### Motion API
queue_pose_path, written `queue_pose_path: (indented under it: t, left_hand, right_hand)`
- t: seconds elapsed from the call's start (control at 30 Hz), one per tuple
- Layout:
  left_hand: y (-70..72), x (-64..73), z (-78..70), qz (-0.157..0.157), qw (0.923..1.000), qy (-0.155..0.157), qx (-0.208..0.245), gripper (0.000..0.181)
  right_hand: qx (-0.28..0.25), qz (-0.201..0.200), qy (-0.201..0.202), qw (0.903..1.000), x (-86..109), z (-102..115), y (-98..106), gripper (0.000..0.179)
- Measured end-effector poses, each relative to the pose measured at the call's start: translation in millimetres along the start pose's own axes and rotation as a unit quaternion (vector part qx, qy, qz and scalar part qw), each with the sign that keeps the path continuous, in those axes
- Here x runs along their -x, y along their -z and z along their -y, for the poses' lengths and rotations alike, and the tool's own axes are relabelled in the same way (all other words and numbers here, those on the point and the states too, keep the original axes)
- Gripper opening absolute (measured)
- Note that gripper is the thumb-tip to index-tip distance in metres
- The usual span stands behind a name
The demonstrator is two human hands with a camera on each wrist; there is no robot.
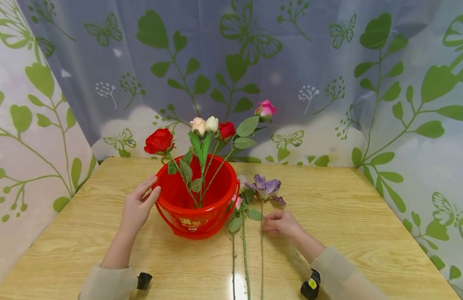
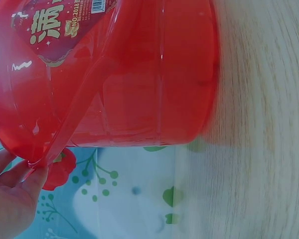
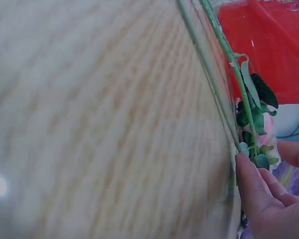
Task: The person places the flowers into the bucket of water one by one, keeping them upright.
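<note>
A red plastic bucket (image 1: 197, 223) with a thin handle stands upright, holding several artificial flowers, among them a large red rose (image 1: 158, 141), a white tulip (image 1: 212, 124) and a pink rose (image 1: 266, 109). My left hand (image 1: 136, 206) grips its left rim; in the left wrist view the thumb and fingers meet the rim by the handle joint. Right of the bucket, a purple flower (image 1: 266, 187) lies on the table beside pink flowers (image 1: 236, 202). My right hand (image 1: 281, 225) is at the purple flower's stem (image 3: 209, 74), a fingertip touching it, the thumb apart.
The wooden table (image 1: 340, 208) extends on both sides of the bucket. A patterned curtain (image 1: 216, 83) with leaves and butterflies hangs behind it. Long green stems (image 1: 246, 266) run toward the table's near side.
</note>
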State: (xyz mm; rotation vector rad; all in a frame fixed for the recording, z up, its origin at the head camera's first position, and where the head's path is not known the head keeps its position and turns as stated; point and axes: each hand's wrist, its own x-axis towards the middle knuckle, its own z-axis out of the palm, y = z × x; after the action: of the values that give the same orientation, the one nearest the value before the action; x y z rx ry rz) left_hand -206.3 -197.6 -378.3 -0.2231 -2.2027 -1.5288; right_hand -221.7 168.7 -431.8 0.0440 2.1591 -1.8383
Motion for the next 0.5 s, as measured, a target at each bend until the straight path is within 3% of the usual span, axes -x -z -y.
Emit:
queue_pose_path:
  t: [0.2,0.5]
  left_hand:
    - [-0.1,0.4,-0.7,-0.001,1.0000,-0.001,0.001,0.037]
    - [-0.4,-0.2,1.2,-0.004,1.0000,0.000,0.000,0.037]
  right_hand:
    - [-0.010,-0.004,-0.025,0.9996,-4.3,-3.5,-0.2,0.028]
    - [0.017,-0.028,-0.050,0.9982,-12.1,-3.7,-3.3,0.025]
